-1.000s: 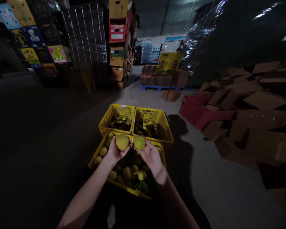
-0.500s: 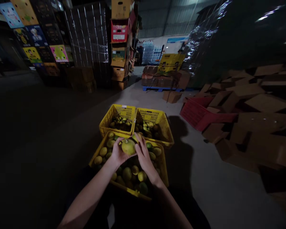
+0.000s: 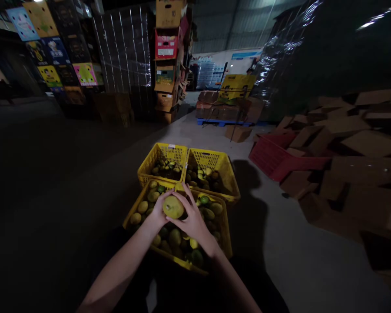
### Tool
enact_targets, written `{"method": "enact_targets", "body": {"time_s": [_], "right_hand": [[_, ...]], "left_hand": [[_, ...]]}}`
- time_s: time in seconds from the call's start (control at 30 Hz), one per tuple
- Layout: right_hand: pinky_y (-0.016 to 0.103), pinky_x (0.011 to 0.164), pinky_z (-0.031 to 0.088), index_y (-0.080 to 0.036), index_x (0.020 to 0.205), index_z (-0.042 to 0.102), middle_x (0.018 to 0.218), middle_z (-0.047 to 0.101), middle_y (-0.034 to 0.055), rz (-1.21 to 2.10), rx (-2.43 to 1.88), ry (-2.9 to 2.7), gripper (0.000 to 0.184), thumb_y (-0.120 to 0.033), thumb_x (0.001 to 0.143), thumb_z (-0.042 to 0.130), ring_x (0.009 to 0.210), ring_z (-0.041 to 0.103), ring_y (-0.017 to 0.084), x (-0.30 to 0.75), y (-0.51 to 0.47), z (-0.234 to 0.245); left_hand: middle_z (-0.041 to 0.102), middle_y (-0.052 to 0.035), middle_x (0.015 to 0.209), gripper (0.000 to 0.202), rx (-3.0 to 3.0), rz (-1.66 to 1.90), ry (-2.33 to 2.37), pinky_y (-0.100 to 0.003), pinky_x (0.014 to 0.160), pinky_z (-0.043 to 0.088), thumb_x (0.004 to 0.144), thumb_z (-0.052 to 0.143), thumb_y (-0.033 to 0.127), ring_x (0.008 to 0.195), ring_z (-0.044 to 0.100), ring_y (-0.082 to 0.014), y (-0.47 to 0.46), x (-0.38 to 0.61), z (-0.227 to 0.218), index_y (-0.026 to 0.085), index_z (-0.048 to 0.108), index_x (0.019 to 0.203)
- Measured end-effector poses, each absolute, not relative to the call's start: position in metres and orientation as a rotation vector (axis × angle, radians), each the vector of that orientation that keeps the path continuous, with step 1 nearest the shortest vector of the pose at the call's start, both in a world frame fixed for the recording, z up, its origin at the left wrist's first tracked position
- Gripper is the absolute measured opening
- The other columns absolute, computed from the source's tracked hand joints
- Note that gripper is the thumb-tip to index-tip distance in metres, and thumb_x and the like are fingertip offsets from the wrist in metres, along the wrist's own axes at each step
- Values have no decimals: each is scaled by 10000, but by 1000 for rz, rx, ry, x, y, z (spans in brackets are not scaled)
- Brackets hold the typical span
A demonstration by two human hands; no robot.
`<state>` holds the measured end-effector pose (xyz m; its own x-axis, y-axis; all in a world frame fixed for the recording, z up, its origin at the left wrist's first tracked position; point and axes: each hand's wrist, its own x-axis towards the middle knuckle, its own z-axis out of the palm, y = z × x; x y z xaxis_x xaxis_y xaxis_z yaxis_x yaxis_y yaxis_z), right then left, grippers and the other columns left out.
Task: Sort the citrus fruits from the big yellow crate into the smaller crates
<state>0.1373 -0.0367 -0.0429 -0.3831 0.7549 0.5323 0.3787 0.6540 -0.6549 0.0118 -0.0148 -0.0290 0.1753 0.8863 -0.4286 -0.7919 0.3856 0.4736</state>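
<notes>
A yellow-green lemon (image 3: 173,207) is held between my two hands above the near yellow crate (image 3: 130,214). My left hand (image 3: 159,212) cups it from the left with curled fingers. From the right, my right hand (image 3: 190,217) closes round it, thumb below and fingers over the top. Behind my fingertips shows a second yellow fruit (image 3: 179,188); whether a hand touches it I cannot tell. Below, the near crate is full of yellow and green lemons (image 3: 175,238), partly hidden by my hands and forearms.
Beyond stand two more yellow crates, the left one (image 3: 144,167) and the right one (image 3: 232,178), each with fruit at the bottom. A red crate (image 3: 270,156) lies by heaped cardboard (image 3: 355,174) on the right. Stacked boxes (image 3: 165,43) and a loaded blue pallet (image 3: 220,123) stand further back.
The lemon has turned in my hands, its tip now facing lower left, and has come slightly lower. My right hand has shifted from beside it to wrap round its right side.
</notes>
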Motion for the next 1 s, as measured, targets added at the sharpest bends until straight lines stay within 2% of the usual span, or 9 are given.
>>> {"method": "enact_targets", "body": {"time_s": [0.13, 0.2, 0.27, 0.4, 0.47, 0.57, 0.73, 0.87, 1.0], "right_hand": [[478, 1085, 331, -313, 1300, 467, 1394, 369, 86, 399, -839, -1973, 602, -227, 739, 668, 1325, 340, 303, 134, -39, -48], [475, 1033, 392, -322, 1286, 485, 1281, 455, 95, 325, -862, -1916, 599, -234, 727, 681, 1231, 445, 301, 134, -39, -49], [463, 994, 428, -317, 1276, 492, 1203, 496, 95, 279, -885, -1827, 611, -261, 707, 709, 1147, 506, 289, 135, -38, -48], [460, 973, 435, -282, 1236, 507, 1152, 541, 88, 333, -956, -1624, 619, -312, 666, 750, 1079, 540, 276, 144, -31, -39], [468, 974, 426, -259, 1207, 521, 1154, 562, 90, 422, -986, -1524, 605, -326, 654, 757, 1075, 541, 276, 148, -26, -37], [460, 961, 431, -232, 1188, 507, 1173, 577, 94, 615, -989, -1382, 629, -339, 627, 771, 1073, 549, 269, 147, -21, -41], [384, 852, 493, -234, 1113, 476, 1109, 595, 74, 830, -931, -1350, 619, -304, 589, 797, 1013, 581, 239, 132, -23, -51], [360, 818, 507, -241, 1061, 481, 1054, 619, 52, 885, -890, -1373, 567, -288, 590, 792, 976, 601, 225, 128, -28, -49], [373, 848, 508, -240, 1054, 515, 1067, 636, 48, 948, -869, -1365, 574, -275, 560, 806, 981, 612, 232, 130, -29, -45]], "left_hand": [[684, -69, 744, 199, 199, 1111, 630, -278, 712, 523, 829, 565, 283, 700, 658, -182, -15, 10, -23, 105, 654, 840], [690, -79, 776, 243, 228, 1108, 602, -309, 772, 518, 836, 561, 328, 788, 663, -218, -13, 10, -19, 107, 660, 856], [692, -68, 810, 245, 252, 1146, 585, -314, 801, 510, 840, 555, 339, 818, 659, -214, -10, 8, -17, 122, 660, 877], [674, -18, 805, 175, 261, 1298, 512, -229, 682, 509, 844, 545, 313, 655, 618, -110, -2, 0, -16, 167, 642, 850], [664, -7, 791, 151, 202, 1352, 468, -192, 644, 499, 849, 535, 287, 637, 603, -86, 0, -3, -17, 175, 636, 842], [667, -8, 806, 146, 105, 1416, 435, -197, 735, 508, 864, 509, 249, 748, 631, -95, 0, -3, -18, 181, 639, 864], [687, -16, 938, 171, 235, 1421, 390, -294, 884, 485, 849, 528, 289, 897, 640, -155, -4, 7, -18, 187, 652, 906], [693, -12, 898, 158, 262, 1448, 439, -295, 892, 468, 817, 551, 301, 894, 641, -160, -6, 7, -18, 183, 654, 836], [688, -17, 827, 179, 287, 1490, 496, -247, 809, 475, 777, 567, 297, 789, 638, -135, -6, 3, -18, 150, 668, 797]]}}
